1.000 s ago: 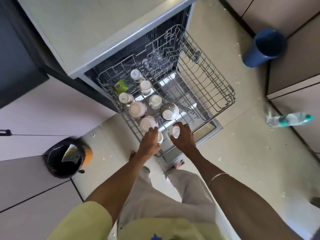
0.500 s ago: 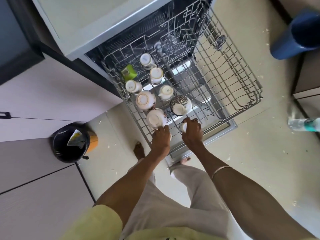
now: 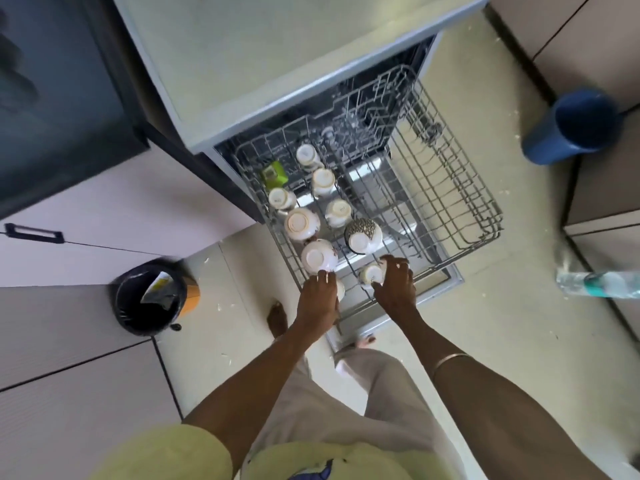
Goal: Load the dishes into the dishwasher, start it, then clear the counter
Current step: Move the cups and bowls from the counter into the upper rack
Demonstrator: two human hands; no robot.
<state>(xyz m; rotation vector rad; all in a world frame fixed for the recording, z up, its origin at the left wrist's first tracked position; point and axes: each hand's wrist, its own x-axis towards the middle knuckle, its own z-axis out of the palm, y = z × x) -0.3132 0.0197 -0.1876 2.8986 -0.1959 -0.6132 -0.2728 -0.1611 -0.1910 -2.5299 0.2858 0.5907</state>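
Observation:
The wire dishwasher rack (image 3: 460,216) is pulled out over the open door. Several white cups stand upside down along its left side, with a white bowl (image 3: 318,255), a dark patterned bowl (image 3: 363,233) and a green item (image 3: 275,174). My right hand (image 3: 394,289) grips a small white cup (image 3: 371,274) at the rack's near edge. My left hand (image 3: 318,303) covers another white cup (image 3: 341,289) beside it, fingers curled over it, just below the white bowl.
A black bin (image 3: 149,299) with an orange side stands on the floor to the left. At the right are a blue bucket (image 3: 571,128) and a plastic water bottle (image 3: 599,284). The counter (image 3: 277,53) overhangs the dishwasher. My feet are by the door.
The camera view shifted, so the rack sits lower and more central now. Both hands stay at the rack's near edge on the two cups.

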